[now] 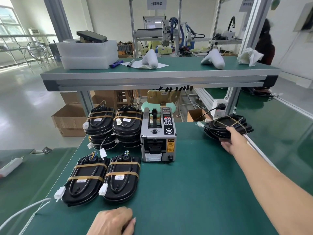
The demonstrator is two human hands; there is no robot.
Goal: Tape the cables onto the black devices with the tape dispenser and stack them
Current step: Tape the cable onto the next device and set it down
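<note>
One black device at the table's right edge is gripped by the right hand. The left hand, loosely curled, is rested at the near edge, well apart. Its fingertips are partly cut off.

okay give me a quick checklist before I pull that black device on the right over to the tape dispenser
1. Right hand has hold of the black device at the far right: ok, fingers curl around its near edge.
2. Its cable is bundled on it: ok, rubber bands cross it.
3. Green mat in front of the tape dispenser is bare for laying it down: ok.
4. Tape ready at the dispenser outlet: cannot tell, the slot is dark.
5. Left hand free to help: ok, it rests on the mat holding nothing.
6. Room on the taped stacks left of the dispenser: ok.
</note>
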